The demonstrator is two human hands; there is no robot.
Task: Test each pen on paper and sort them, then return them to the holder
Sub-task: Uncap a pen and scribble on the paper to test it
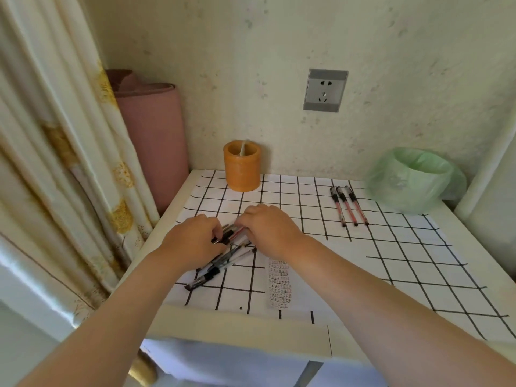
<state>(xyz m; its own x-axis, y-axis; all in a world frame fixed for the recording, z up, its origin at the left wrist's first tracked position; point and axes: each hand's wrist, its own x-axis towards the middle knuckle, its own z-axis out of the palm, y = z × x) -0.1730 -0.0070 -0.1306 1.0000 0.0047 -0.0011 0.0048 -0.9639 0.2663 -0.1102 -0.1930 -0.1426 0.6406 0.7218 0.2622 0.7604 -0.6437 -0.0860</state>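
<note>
Both hands work the loose pile of dark pens (220, 261) on the tabletop (405, 275), the left hand (195, 238) in a closed grip on several and the right hand (268, 227) curled over them (its grip unclear), seemingly gathering them for the orange holder (242, 166), while three red pens (349, 205) lie sorted well apart

Holder (242, 170) behind pens (223, 261); bin (413, 180) right.

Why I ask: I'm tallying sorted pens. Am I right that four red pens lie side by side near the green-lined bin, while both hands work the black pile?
Not quite: the head view shows three red pens beside the green-lined bin, not four. Both hands, left and right, are on the black pile.
</note>
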